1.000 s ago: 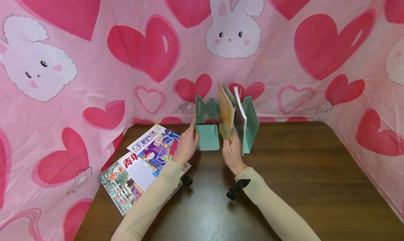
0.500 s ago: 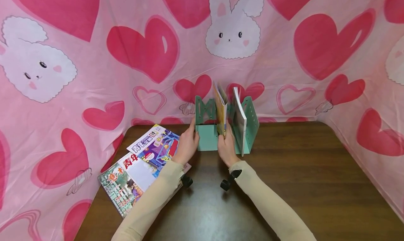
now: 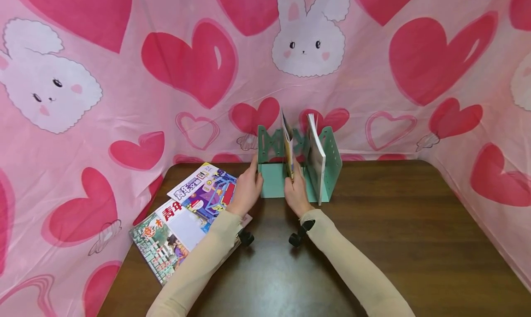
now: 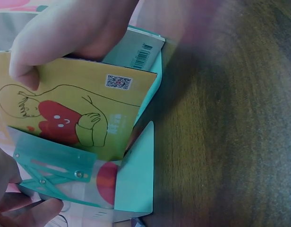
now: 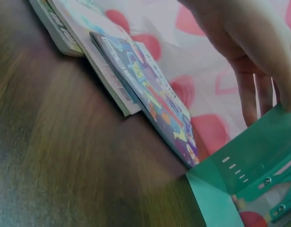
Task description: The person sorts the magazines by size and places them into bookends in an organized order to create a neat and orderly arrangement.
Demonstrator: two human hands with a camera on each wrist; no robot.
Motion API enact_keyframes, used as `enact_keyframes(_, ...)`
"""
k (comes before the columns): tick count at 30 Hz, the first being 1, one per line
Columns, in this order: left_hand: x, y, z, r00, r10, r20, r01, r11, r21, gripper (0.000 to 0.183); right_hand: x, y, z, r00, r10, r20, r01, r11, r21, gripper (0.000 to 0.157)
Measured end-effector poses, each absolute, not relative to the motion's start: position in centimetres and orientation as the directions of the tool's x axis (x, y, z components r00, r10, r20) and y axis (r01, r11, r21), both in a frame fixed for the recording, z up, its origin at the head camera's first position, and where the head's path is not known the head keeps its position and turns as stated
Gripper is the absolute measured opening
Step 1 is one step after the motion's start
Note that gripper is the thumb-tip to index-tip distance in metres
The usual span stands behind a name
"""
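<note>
A green expandable book stand [image 3: 273,181] stands at the back of the table. My left hand [image 3: 245,189] grips its left end panel; the right wrist view shows the thumb on one face of the panel [image 5: 259,142] and the fingers behind. My right hand [image 3: 297,191] holds a thin yellow magazine [image 4: 84,101] upright by its near edge, inside the stand. The magazine's cover has a drawn figure hugging a red heart, plus a QR code. To its right, a white-edged book [image 3: 317,158] leans near the stand's right end panel [image 3: 333,165].
Several overlapping magazines [image 3: 186,225] lie flat at the table's left, partly under my left forearm. The dark wooden table [image 3: 406,225] extends to the right and front. A pink cloth [image 3: 365,68] with hearts and rabbits hangs behind.
My right hand has moved left with the yellow magazine, which now shows nearly edge-on, farther from the white-edged book. My left hand stays on the end panel.
</note>
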State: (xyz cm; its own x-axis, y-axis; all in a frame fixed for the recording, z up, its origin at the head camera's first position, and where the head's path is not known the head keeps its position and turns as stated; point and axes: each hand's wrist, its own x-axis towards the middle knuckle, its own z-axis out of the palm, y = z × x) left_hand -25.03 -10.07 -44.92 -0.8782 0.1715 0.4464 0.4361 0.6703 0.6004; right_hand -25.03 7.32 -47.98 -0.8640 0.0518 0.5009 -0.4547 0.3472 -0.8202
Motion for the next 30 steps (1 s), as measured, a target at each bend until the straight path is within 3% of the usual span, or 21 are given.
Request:
enact_keyframes(9,-25.2,-10.0,-45.0,-0.885,0.163,0.437,0.42,0.683,0.598,0.069,-25.4,7.8,-48.5,-0.845,-0.036,0.534,-0.506,0.38,-0.774,0.081)
enact_keyframes(30,-25.1,-10.0,-45.2,-0.878,0.169,0.447,0.428,0.693,0.58,0.067,-24.7,8.3,-49.2,-0.873,-0.068,0.482,-0.473,0.358,-0.805,0.088)
